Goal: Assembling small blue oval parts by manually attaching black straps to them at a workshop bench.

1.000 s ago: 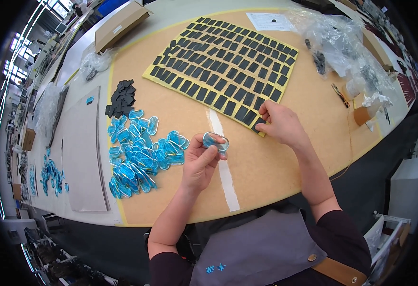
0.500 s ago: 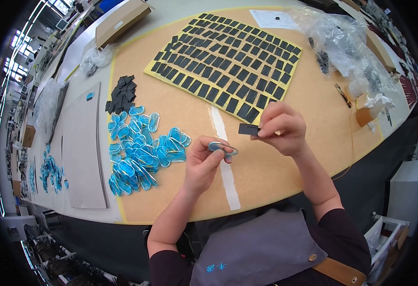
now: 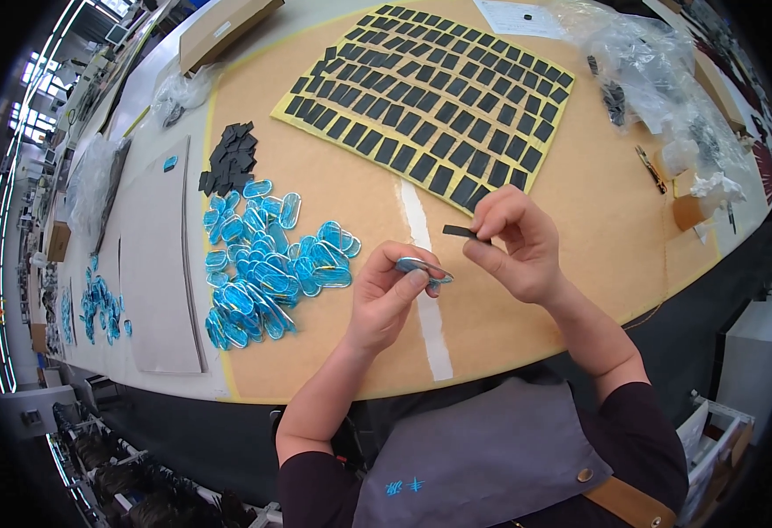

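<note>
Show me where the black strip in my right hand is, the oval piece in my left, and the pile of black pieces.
Black strip (image 3: 459, 231): head view, its exposed length.
Oval piece (image 3: 411, 263): head view, its blue upper-left part.
Pile of black pieces (image 3: 232, 158): head view, its middle.

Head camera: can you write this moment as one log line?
left hand: pinches rimmed oval | right hand: pinches black strip | oval and strip: apart | blue pile: left of hands

Your table (image 3: 500, 321) bright, shadows soft; windows (image 3: 23, 116) glare at ten o'clock, strip lights (image 3: 0, 352) at nine; fisheye bends your edges, corners black.
</note>
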The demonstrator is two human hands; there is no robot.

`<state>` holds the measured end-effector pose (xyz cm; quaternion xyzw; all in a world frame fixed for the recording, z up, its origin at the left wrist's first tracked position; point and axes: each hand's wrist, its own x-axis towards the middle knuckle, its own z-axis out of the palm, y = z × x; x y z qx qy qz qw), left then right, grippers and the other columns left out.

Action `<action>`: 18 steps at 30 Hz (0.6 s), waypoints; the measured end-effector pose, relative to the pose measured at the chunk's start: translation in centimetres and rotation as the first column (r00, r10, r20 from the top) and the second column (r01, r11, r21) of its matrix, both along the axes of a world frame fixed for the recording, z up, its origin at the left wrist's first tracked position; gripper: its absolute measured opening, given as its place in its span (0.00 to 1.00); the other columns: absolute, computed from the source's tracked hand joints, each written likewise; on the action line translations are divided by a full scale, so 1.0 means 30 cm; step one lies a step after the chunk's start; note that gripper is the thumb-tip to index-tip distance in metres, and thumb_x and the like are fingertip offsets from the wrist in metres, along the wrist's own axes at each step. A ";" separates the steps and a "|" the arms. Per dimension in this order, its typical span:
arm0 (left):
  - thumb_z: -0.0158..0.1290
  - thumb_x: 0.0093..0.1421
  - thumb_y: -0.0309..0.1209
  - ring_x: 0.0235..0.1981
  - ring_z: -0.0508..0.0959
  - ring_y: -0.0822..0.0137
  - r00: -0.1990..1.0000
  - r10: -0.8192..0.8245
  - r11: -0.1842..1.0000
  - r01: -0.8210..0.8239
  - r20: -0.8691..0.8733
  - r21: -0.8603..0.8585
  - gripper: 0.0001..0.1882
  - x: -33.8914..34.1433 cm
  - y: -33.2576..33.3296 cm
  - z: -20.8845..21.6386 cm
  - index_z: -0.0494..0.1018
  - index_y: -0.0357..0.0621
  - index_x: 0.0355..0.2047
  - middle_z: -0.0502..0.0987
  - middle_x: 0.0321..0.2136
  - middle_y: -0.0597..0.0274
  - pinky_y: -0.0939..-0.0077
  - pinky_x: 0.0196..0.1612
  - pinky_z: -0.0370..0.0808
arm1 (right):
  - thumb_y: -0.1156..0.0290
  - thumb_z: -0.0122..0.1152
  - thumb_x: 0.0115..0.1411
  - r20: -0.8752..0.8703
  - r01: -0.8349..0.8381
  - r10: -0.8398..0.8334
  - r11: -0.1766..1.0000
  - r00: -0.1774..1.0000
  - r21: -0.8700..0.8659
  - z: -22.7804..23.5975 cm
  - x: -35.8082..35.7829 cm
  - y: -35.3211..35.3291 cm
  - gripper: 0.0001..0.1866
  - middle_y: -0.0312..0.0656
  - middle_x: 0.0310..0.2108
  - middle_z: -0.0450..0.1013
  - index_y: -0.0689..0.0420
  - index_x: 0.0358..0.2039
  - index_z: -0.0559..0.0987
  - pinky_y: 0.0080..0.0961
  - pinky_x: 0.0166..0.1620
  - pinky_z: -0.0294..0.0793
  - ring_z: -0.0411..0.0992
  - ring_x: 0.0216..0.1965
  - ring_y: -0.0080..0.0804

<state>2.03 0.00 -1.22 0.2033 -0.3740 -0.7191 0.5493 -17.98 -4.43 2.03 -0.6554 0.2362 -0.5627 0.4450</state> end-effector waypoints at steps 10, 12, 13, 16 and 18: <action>0.50 0.66 0.28 0.38 0.73 0.76 0.964 0.057 0.998 -0.062 0.261 0.013 0.07 -0.001 -0.010 -0.006 0.66 0.41 0.42 0.77 0.38 0.62 0.80 0.39 0.70 | 0.73 0.60 0.60 0.112 -0.146 0.095 0.701 0.989 0.698 -0.040 0.032 -0.007 0.06 0.33 0.33 0.73 0.57 0.37 0.75 0.14 0.34 0.70 0.70 0.30 0.17; 0.49 0.66 0.28 0.37 0.73 0.76 0.961 0.075 0.997 -0.081 0.265 0.013 0.07 -0.004 -0.011 -0.005 0.66 0.41 0.43 0.77 0.38 0.62 0.80 0.39 0.70 | 0.73 0.61 0.59 0.202 -0.247 0.141 0.543 0.969 0.803 -0.056 0.019 -0.008 0.05 0.31 0.32 0.73 0.55 0.35 0.75 0.13 0.33 0.66 0.69 0.29 0.16; 0.49 0.67 0.28 0.36 0.72 0.77 0.958 0.093 0.995 -0.101 0.271 0.013 0.07 -0.004 -0.011 -0.005 0.66 0.42 0.43 0.77 0.38 0.62 0.80 0.39 0.70 | 0.73 0.61 0.59 0.202 -0.247 0.143 0.542 0.969 0.803 -0.056 0.019 -0.008 0.05 0.31 0.32 0.73 0.55 0.35 0.75 0.13 0.33 0.66 0.69 0.29 0.16; 0.49 0.66 0.26 0.35 0.73 0.77 0.956 0.129 0.991 -0.135 0.262 0.006 0.06 -0.005 -0.013 -0.008 0.66 0.43 0.42 0.77 0.37 0.62 0.81 0.37 0.69 | 0.74 0.61 0.58 0.263 -0.329 0.201 0.487 0.944 0.809 -0.041 0.027 -0.004 0.05 0.30 0.30 0.72 0.55 0.35 0.75 0.13 0.34 0.67 0.69 0.30 0.16; 0.49 0.66 0.26 0.35 0.72 0.77 0.952 0.133 0.990 -0.140 0.276 0.006 0.06 -0.002 -0.011 -0.013 0.66 0.43 0.42 0.77 0.36 0.63 0.82 0.37 0.68 | 0.74 0.61 0.58 0.234 -0.279 0.151 0.502 0.960 0.819 -0.017 0.045 0.000 0.05 0.30 0.28 0.72 0.55 0.35 0.75 0.14 0.34 0.67 0.69 0.29 0.16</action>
